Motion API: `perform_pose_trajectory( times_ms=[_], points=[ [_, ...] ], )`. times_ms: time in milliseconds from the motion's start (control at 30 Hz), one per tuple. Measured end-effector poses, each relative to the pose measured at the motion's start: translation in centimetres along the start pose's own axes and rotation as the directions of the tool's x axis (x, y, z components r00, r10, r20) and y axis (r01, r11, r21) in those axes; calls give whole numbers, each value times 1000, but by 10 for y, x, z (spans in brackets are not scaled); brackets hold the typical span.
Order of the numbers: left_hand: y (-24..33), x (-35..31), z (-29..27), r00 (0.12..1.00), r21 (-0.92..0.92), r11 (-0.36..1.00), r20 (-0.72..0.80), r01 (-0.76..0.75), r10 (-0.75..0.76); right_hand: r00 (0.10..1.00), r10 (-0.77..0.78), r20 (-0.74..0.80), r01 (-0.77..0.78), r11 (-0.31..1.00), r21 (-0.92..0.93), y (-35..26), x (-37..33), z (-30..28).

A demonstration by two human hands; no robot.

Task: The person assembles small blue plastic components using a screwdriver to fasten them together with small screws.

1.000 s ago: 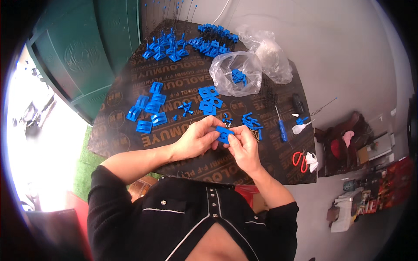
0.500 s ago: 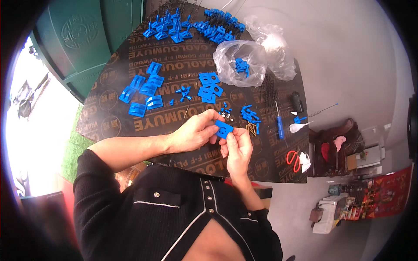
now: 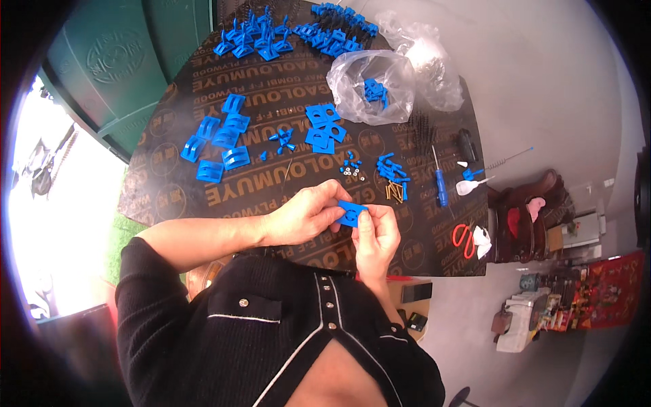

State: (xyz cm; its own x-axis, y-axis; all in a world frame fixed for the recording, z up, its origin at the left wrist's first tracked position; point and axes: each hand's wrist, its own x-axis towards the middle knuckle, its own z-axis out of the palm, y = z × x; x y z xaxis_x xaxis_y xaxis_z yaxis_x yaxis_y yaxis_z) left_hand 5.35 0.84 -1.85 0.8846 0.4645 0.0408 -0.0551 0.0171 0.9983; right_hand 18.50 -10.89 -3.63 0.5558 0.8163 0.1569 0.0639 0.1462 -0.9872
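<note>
Between my two hands, above the table's near edge, is a flat blue plastic plate (image 3: 350, 213) with a round opening in its middle. My left hand (image 3: 306, 216) pinches its left side with thumb and fingers. My right hand (image 3: 375, 237) grips the right end, thumb on top. Fingers hide the plate's underside. Just beyond lie small blue parts and metal nuts (image 3: 348, 172). Several blue square plates with holes (image 3: 320, 139) sit farther off, beside blue cone-shaped pieces (image 3: 283, 140). Right of my hands are blue plastic sleeves (image 3: 390, 167) and brass-coloured screws (image 3: 394, 192).
Curved blue plates (image 3: 224, 138) lie at the left of the dark plywood table (image 3: 237, 193). Spring assemblies (image 3: 254, 34) stand at the far side. An opened plastic bag (image 3: 342, 85) holds blue parts. A screwdriver (image 3: 441, 188), red-handled scissors (image 3: 463, 241) and a white bottle (image 3: 468, 186) are at right.
Both hands, still holding the blue plate, sit slightly lower and farther right in view. The view has shifted a little, so the table's far items appear higher.
</note>
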Motion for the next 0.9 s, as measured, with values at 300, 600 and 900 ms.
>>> perform_pose_trajectory(
  times_ms=[300,600,900],
  points=[
    [-4,2,-3,992,-173,977,33,123,-119,996,-93,13,93,996,0,8,0,4],
    [-2,3,-6,990,-152,979,63,133,-124,995,-93,42,93,996,0,7,1,2],
    [-2,3,-4,987,-206,965,44,159,-153,999,-21,35,19,998,54,6,0,0]
  ],
)
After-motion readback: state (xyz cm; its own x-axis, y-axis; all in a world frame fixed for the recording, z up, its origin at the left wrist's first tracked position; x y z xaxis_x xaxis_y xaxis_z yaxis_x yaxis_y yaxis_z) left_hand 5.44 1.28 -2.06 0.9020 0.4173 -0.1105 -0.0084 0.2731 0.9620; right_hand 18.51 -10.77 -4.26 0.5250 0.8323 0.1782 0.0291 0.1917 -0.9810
